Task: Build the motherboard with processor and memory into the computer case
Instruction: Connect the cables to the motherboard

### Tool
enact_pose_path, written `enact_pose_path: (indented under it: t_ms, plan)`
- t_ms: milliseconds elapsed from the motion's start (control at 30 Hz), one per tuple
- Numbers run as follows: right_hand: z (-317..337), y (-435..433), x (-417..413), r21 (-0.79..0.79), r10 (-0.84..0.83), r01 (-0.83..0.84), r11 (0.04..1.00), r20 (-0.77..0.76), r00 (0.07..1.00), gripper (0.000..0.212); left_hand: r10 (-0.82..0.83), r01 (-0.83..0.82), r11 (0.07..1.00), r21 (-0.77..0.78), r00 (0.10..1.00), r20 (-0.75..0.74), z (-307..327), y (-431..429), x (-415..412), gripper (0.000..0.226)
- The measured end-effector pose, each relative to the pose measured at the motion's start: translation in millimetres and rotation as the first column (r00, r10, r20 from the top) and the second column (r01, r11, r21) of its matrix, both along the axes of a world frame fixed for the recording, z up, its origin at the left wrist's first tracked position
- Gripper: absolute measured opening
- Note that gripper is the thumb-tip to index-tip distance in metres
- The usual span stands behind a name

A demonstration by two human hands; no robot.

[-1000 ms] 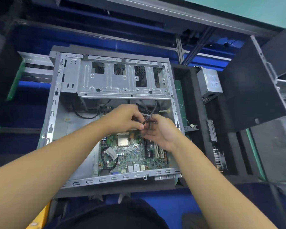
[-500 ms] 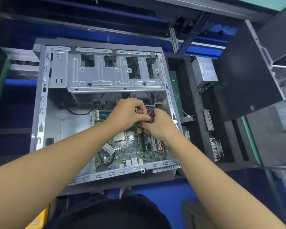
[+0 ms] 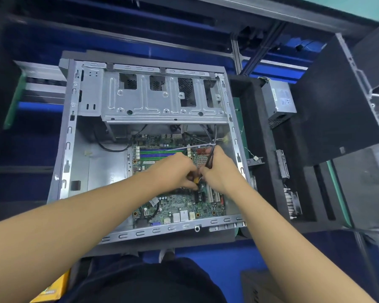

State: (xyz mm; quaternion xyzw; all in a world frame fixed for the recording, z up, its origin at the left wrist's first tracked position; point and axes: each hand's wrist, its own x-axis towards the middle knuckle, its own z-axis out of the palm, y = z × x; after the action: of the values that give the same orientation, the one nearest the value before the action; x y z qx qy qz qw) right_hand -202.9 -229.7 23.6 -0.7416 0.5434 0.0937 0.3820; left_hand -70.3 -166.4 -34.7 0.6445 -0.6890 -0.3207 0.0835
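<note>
Inside the open computer case (image 3: 66, 149), the motherboard (image 3: 175, 206) lies flat at its near right. Both hands meet above it: left hand (image 3: 173, 171) and right hand (image 3: 221, 171) pinch thin black cables (image 3: 210, 158) together.

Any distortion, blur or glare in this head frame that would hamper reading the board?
Head view: wide-angle bending bows the case edges; motherboard fairly sharp, evenly lit, no strong glare; both hands hide its centre; surroundings dark.
</note>
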Motion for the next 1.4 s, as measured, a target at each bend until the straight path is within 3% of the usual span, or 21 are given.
enact_pose_path:
  t_ms: [200, 333, 400, 467, 533, 600, 633, 800, 967, 1067, 1100, 1167, 1233, 1400]
  plan:
    - [11, 5, 4, -0.060, 0.025, -0.027, 0.998, -0.045, 0.999, 0.035, 0.121, -0.124, 0.992, 0.000, 0.969, -0.215, -10, -5, -9, 0.018]
    - [19, 24, 11, -0.240, 0.126, -0.231, 0.943, -0.386, 0.914, 0.063, 0.079, -0.076, 0.997, 0.027, 0.983, -0.167, -12, -7, -18, 0.025]
    - [27, 28, 19, -0.134, 0.225, -0.326, 0.936, -0.485, 0.845, 0.046, 0.057, -0.054, 0.998, 0.029, 0.992, -0.116, -15, -10, -21, 0.017]
    - [35, 27, 24, 0.183, 0.520, -0.498, 0.847, -0.480, 0.707, 0.019, 0.018, -0.017, 1.000, 0.015, 0.993, -0.114, -16, -16, -23, 0.008]
    - [36, 29, 24, 0.406, 0.768, -0.653, 0.639, -0.375, 0.519, 0.028, -0.030, 0.022, 0.998, -0.058, 0.988, -0.154, -18, -22, -24, 0.015]
    - [23, 33, 22, 0.414, 0.840, -0.736, 0.536, -0.348, 0.416, 0.032, -0.043, 0.018, 0.993, -0.117, 0.974, -0.221, -19, -25, -25, 0.032]
    - [15, 36, 20, 0.375, 0.838, -0.755, 0.538, -0.338, 0.429, 0.034, -0.053, 0.022, 0.991, -0.131, 0.970, -0.236, -19, -26, -26, 0.032]
    - [3, 46, 11, 0.315, 0.708, -0.653, 0.689, -0.096, 0.700, 0.047, -0.086, 0.055, 0.989, -0.139, 0.969, -0.230, -23, -30, -43, 0.026]
    - [36, 26, -12, 0.311, 0.638, -0.633, 0.709, 0.098, 0.763, 0.034, -0.127, 0.115, 0.991, -0.067, 0.969, -0.210, -20, -36, -52, 0.028]
    - [65, -3, -33, 0.165, 0.485, -0.532, 0.830, 0.258, 0.836, 0.026, -0.060, 0.014, 0.994, -0.107, 0.893, -0.447, -21, -27, -58, 0.022]
    - [70, -15, -42, 0.087, 0.428, -0.472, 0.877, 0.304, 0.851, 0.024, -0.047, -0.002, 0.994, -0.108, 0.890, -0.454, -20, -25, -59, 0.021]
    - [69, -37, -59, -0.033, 0.283, -0.294, 0.955, 0.394, 0.875, 0.025, -0.091, 0.070, 0.993, -0.095, 0.968, -0.234, -25, -28, -62, 0.027]
    - [54, -48, -72, -0.083, 0.124, -0.096, 0.992, 0.457, 0.881, 0.026, -0.118, 0.111, 0.987, -0.120, 0.992, -0.052, -33, -31, -65, 0.038]
    - [18, -50, -82, -0.116, 0.004, 0.056, 0.992, 0.466, 0.885, 0.017, -0.071, 0.073, 0.975, -0.208, 0.997, 0.021, -46, -26, -72, 0.045]
